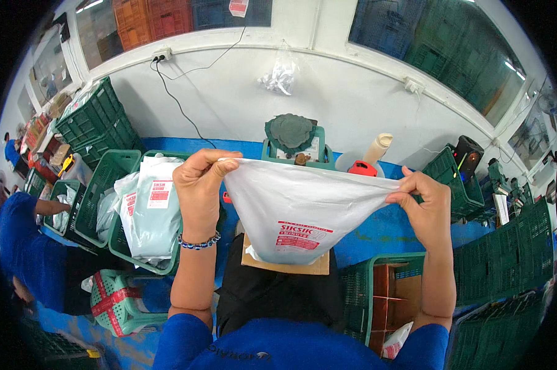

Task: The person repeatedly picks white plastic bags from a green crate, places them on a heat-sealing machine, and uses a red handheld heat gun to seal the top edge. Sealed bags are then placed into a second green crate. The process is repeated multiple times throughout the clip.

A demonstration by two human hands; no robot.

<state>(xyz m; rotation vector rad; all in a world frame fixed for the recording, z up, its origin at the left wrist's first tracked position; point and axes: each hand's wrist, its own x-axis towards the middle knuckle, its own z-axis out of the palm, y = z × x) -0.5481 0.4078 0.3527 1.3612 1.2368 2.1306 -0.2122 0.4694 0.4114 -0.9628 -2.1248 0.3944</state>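
A white plastic bag [284, 213] with red print is stretched wide between my two hands, its top edge pulled nearly straight. My left hand [203, 176] pinches the bag's upper left corner between thumb and fingers. At the upper right corner, my right hand [423, 200] grips the plastic the same way. The bag's rounded, filled-looking bottom sits over a piece of brown cardboard [315, 266] at my lap. What is inside the bag is hidden.
Left of me, a green crate [167, 265] holds several printed white bags [158, 206]. Ahead stands a green-topped machine [291, 135]. A beige bottle [380, 147] is beyond my right hand; a green crate with cardboard [358, 290] is beside my right forearm. Another person [29, 246] works at far left.
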